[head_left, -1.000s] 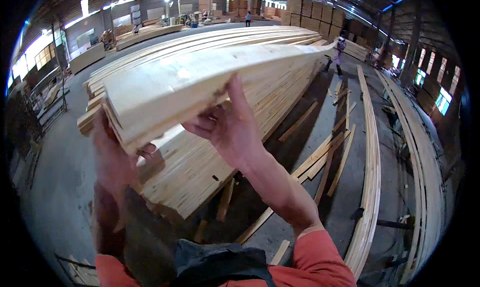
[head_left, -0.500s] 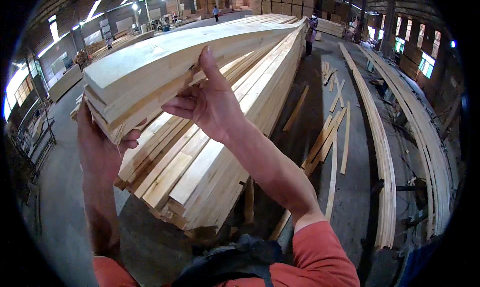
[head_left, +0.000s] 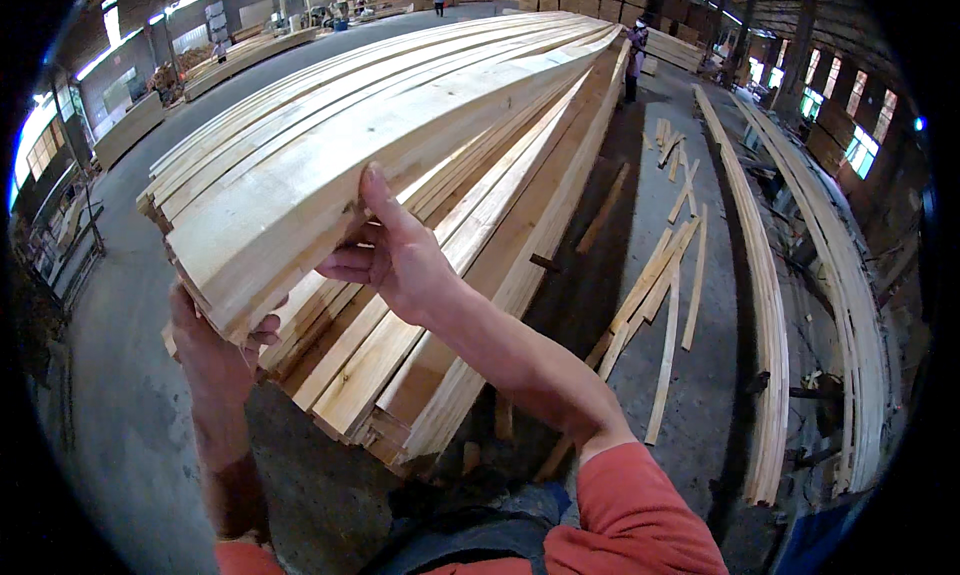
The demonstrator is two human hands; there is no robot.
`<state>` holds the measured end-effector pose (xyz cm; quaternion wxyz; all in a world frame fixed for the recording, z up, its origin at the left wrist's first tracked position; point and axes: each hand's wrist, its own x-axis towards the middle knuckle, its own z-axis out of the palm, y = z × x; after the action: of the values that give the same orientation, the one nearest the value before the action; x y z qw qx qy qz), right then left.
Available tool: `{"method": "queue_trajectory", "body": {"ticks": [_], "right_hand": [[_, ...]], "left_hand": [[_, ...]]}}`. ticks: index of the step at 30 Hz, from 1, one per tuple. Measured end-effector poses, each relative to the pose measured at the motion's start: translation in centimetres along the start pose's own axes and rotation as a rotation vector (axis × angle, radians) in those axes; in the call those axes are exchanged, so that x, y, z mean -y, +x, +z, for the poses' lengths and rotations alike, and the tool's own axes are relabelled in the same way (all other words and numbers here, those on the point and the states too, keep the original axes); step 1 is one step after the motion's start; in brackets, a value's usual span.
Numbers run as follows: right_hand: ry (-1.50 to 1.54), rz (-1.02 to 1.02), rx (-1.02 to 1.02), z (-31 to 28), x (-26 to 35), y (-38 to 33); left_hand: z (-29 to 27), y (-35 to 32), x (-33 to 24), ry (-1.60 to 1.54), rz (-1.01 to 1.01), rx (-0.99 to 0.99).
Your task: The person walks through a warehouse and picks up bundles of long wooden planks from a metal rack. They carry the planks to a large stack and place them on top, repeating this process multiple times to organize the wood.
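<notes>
Partly closed, the bare left hand [head_left: 213, 353] supports the near end and the bare right hand [head_left: 405, 273] grips the side of a long, pale, rectangular timber [head_left: 310, 165], presumably balancing it above stacked pale wooden boards [head_left: 362, 377].

Timber [head_left: 290, 195] over plank stack [head_left: 365, 375]; loose strips [head_left: 640, 285] right, on floor [head_left: 710, 400]; person [head_left: 636, 50] seemingly at far end.

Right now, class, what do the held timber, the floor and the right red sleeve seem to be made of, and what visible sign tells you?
Held timber: bare pale wood, apparently planed smooth; small dark knots and a soft sheen show. Floor: probably concrete, dull grey, with patchy marks. Right red sleeve: matte fabric, perhaps cotton, judging by its soft folds; the fibre cannot be confirmed.
</notes>
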<state>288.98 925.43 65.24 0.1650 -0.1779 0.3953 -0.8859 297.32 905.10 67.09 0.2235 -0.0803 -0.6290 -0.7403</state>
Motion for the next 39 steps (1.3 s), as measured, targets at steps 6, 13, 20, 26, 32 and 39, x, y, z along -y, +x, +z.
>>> {"method": "queue_trajectory", "body": {"ticks": [6,13,20,26,32,39], "right_hand": [[-0.015,-0.073,0.018,4.6,3.2,3.8],[-0.040,-0.081,0.045,7.9,3.6,9.8],[0.023,0.063,0.010,3.0,-3.6,8.6],[-0.031,0.104,-0.055,0.9,-6.9,7.5],[-0.495,0.389,0.061,-2.1,-5.8,7.8],[-0.585,-0.080,-0.541,-10.2,-12.8,7.7]], "left_hand": [[-2.5,5.3,-2.7,-0.037,0.021,0.011],[-4.1,10.3,-5.1,-0.205,-0.050,-0.001],[-7.5,7.8,2.6,-0.393,-0.307,-0.073],[-9.4,4.0,6.7,0.494,0.422,0.089],[-11.4,-2.1,5.3,-0.177,-0.360,0.208],[-13.5,-4.6,6.3,0.180,0.069,-0.073]]}}
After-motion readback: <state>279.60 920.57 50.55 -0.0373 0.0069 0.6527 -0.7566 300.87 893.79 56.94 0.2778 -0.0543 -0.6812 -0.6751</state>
